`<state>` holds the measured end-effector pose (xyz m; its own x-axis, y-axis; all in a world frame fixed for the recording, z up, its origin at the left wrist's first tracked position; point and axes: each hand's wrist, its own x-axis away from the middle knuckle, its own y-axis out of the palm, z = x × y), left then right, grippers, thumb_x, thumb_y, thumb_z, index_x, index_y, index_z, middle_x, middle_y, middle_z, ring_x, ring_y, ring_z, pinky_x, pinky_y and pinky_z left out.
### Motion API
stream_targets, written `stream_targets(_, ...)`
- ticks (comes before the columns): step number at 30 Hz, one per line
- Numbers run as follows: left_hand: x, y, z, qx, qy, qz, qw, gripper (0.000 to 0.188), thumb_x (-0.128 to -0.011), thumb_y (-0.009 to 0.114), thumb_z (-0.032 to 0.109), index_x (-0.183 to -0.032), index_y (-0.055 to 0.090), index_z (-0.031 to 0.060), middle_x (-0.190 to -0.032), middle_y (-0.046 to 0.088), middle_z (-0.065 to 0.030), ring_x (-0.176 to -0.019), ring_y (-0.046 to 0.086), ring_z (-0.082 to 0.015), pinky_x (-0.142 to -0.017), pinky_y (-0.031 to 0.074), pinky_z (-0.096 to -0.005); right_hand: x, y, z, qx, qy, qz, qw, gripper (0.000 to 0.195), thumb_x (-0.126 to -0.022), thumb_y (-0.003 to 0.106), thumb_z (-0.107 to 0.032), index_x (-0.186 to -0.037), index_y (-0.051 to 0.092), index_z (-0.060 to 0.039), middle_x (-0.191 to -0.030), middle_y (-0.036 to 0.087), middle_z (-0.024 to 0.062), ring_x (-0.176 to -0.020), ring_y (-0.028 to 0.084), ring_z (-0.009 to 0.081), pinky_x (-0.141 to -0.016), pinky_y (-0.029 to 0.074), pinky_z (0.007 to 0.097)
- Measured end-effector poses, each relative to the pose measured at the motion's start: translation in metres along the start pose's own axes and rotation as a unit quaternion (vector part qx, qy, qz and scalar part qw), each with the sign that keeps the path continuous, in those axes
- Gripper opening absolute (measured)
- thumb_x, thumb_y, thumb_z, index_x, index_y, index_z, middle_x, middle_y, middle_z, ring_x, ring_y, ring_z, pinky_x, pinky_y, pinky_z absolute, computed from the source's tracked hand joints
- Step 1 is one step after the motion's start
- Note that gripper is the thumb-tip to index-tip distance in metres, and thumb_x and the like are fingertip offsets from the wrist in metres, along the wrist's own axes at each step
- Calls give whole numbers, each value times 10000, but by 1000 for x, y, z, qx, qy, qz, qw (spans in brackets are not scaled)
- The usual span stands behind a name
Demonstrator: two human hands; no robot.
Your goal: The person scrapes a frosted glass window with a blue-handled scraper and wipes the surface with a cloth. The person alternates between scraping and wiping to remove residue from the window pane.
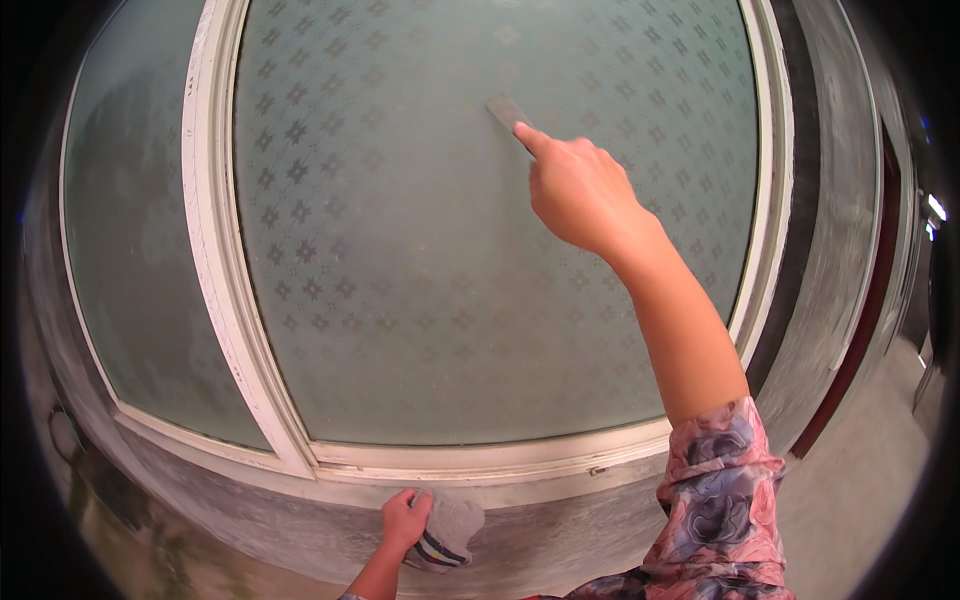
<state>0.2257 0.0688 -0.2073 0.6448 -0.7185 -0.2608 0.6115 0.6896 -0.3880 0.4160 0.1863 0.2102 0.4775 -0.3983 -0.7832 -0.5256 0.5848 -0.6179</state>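
Observation:
My right hand grips a flat scraper, its blade angled up and left against the large window pane. The fist hides most of the scraper's handle. Small dark star-like flowers pattern the frosted, greenish glass, fainter towards the middle. Low in front of me, below the sill, my left hand holds a bunched grey cloth with dark and white stripes near its lower edge. Whether the cloth touches the wall I cannot tell.
A worn white window frame surrounds the pane, with a narrower side pane at the left. A small metal latch sits on the bottom rail. Grey wall runs beneath, and a dark red upright strip stands at the right.

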Motion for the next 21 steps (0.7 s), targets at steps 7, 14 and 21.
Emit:
stream_targets(7,2,-3,1,-11,8,8,1000,320,-757,617,302,-771,599,-17,-651,561,-192,-575,515,-269,-602,441,-350,22,15,5,40,-35,-26,998,558,-717,409,65,-1268,455,-6,-704,585,194,-659,586,336,-577,462,431)
stream_targets(14,2,0,-3,-12,21,28,999,335,-759,619,313,-742,581,-20,-640,547,-196,-566,506,-240,-594,436,-353,14,20,9,57,-84,-25,995,561,-734,439,32,-1292,433,-22,-693,594,174,-626,595,330,-563,478,432)
stream_targets(21,1,2,1,-3,16,6,1000,334,-761,616,316,-740,583,-15,-638,545,-197,-564,502,-263,-591,434,-361,23,28,9,62,-40,19,997,543,-748,460,-2,-1289,430,-32,-751,616,189,-716,624,355,-633,509,439)
